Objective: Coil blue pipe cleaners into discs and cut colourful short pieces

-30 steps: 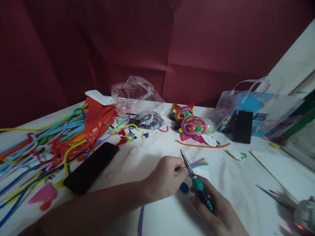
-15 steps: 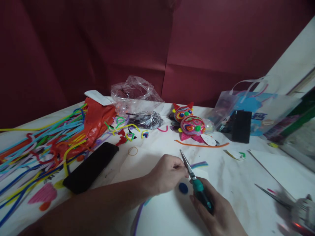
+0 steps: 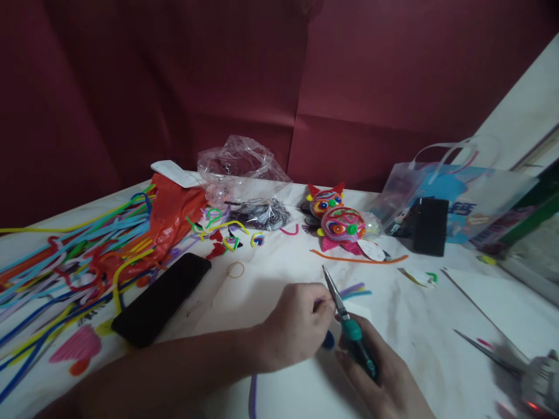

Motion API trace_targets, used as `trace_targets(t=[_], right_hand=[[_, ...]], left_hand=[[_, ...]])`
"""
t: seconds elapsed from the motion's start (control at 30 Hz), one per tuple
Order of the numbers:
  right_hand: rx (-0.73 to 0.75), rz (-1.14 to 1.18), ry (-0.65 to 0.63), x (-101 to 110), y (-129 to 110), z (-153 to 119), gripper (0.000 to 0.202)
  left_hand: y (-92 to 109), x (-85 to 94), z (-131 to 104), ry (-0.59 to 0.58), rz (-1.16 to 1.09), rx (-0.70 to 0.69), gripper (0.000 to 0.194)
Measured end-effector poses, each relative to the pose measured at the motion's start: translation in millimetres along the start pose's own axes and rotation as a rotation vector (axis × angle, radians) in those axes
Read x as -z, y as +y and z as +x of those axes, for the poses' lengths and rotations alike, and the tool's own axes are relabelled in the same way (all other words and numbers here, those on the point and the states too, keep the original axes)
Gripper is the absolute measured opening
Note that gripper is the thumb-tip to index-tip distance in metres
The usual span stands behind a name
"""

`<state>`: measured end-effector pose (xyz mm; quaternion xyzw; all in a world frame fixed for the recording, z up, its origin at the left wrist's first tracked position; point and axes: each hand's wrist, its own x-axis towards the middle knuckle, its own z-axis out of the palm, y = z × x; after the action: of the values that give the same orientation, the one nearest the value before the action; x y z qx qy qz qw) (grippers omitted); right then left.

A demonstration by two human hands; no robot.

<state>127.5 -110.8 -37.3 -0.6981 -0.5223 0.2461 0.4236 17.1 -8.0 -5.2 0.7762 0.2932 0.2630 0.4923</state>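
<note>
Behind the left hand (image 3: pixel 297 323) peeks a blue disc (image 3: pixel 329 340).

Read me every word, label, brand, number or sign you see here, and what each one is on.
Nothing reads with certainty.
Translucent bag: one dark blue Chinese-style character beside the black object, too blurred to name surely.
Teal-and-black tool: pale marking on the handle, too small to read.
Near the pink patch: dark marks, too blurred to tell whether they are writing.
</note>
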Motion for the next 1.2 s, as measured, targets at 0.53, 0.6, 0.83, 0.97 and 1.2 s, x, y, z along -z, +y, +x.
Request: trace_targets(t=[0.53, 0.6, 0.83, 0.97, 1.2], right_hand=[[0.094, -0.122, -0.087, 10.4, 3.5, 1.3, 0.029], [0.085, -0.111, -0.01, 7.8, 3.1, 1.5, 0.03], [0.038, -0.044, 0.018, 0.9, 0.7, 0.7, 0.034], [0.059, 0.002, 0.013, 1.4, -2.9, -0.3, 0.03], [0.116, -0.02, 0.056, 5.4, -5.2, -2.9, 0.029]], left_hand=[[10.8, 11.7, 5.9, -0.231, -0.655, 0.469, 0.008], [9.8, 11.2, 6.4, -0.234, -0.672, 0.478, 0.008], [12.6, 4.0, 5.2, -0.075, -0.532, 0.387, 0.009], [13.6, 8.0, 2.7, -0.194, -0.75, 0.465, 0.008], [12.1, 17.4, 3.2, -0.337, -0.853, 0.537, 0.007]])
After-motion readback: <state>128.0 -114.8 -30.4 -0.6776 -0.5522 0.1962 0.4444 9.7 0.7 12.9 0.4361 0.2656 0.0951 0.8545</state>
